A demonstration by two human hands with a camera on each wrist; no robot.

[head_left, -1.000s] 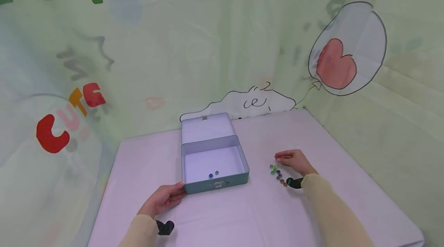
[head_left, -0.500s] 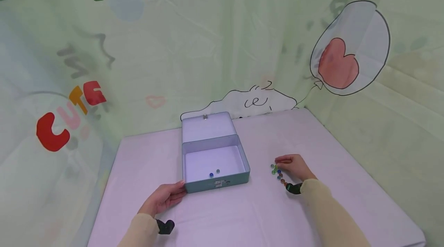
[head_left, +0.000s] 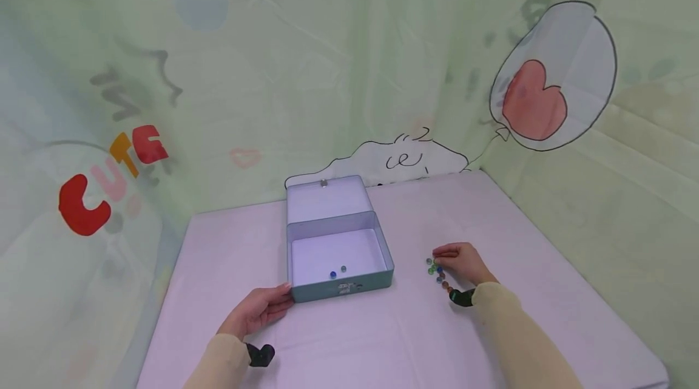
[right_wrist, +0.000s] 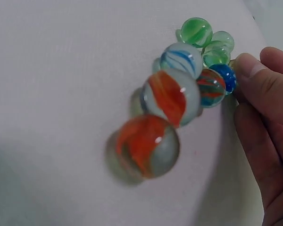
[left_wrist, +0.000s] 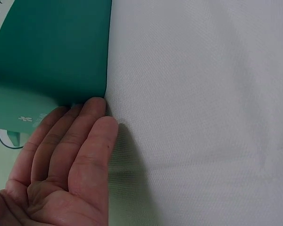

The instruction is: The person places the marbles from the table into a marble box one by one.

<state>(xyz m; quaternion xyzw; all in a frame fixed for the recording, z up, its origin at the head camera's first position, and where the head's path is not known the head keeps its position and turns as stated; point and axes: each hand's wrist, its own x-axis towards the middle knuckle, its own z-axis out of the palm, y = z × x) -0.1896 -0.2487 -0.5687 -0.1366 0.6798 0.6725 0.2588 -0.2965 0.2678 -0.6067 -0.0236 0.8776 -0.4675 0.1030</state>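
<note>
A blue-green tin box (head_left: 343, 289) stands with its lid (head_left: 327, 199) tipped back, and two marbles lie inside: a blue marble (head_left: 333, 275) and a greyish marble (head_left: 343, 269). My left hand (head_left: 256, 311) rests against the box's front left corner; in the left wrist view its fingers (left_wrist: 87, 150) are straight and touch the tin. To the right of the box, my right hand (head_left: 463, 261) pinches a yellow-green marble (right_wrist: 233, 64), mostly hidden behind the thumb. Beside those fingertips lie several glass marbles, among them an orange-swirled marble (right_wrist: 148, 146), a green marble (right_wrist: 196, 32) and a dark blue marble (right_wrist: 225, 77).
A pale cloth covers the table (head_left: 349, 340). Printed hangings (head_left: 284, 85) rise behind it and at both sides. The loose marbles form an uneven row between the box and my right wrist, which wears a dark strap (head_left: 462, 298).
My right hand has come down slightly to the marbles, and its fingertips have closed at the yellow-green one. My left hand has stayed at the box corner.
</note>
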